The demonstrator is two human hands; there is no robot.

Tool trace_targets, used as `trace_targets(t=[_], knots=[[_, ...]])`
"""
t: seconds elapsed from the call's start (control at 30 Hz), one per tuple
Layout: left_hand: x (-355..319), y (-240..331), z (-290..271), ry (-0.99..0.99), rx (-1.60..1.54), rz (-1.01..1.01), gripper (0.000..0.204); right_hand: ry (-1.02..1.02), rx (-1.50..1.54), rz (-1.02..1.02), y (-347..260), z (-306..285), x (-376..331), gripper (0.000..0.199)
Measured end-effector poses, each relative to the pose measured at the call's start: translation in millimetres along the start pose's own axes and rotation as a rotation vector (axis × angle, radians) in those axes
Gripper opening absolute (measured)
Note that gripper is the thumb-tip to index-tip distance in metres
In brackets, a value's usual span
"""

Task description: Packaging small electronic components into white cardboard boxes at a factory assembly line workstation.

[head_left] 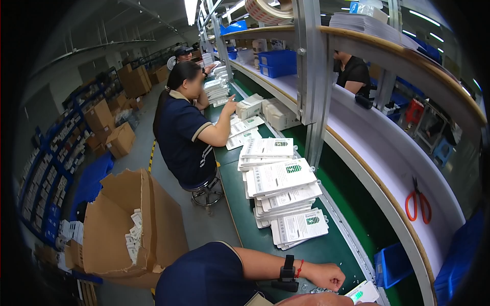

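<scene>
Handling, white printed pack (362, 294) just beside left fingers (337, 283): likely light, stiff; pinch edges.
Left hand (325, 276): curled, contents unclear.
Right hand (331, 300): fingers cropped, can't tell.

Smooth paper-faced packs (280, 176), matt tabletop (236, 183), cardboard carton (171, 229); plastic bin (397, 266)

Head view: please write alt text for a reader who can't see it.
The wearer's curled left hand is over a green workbench, near a white package with a green graphic. Stacks of similar packages lie ahead, a seated co-worker is farther along, and an open cardboard box stands to the left.
</scene>
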State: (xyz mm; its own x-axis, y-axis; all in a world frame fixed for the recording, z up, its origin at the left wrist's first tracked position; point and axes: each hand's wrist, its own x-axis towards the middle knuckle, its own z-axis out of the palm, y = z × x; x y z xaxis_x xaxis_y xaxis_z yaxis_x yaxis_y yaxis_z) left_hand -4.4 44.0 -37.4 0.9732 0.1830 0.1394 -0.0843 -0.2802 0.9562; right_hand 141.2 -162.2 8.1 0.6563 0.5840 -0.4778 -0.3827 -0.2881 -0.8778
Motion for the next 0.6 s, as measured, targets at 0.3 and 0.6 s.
trace_targets(t=[0.3, 0.6], knots=[[1, 1, 1, -0.021, -0.013, -0.029, 0.01, -0.018, 0.096, -0.102, -7, 14, -9, 0.035], [1, -2, 1, -0.004, -0.009, -0.016, 0.014, -0.102, 0.069, -0.135, -8, 11, -5, 0.047]])
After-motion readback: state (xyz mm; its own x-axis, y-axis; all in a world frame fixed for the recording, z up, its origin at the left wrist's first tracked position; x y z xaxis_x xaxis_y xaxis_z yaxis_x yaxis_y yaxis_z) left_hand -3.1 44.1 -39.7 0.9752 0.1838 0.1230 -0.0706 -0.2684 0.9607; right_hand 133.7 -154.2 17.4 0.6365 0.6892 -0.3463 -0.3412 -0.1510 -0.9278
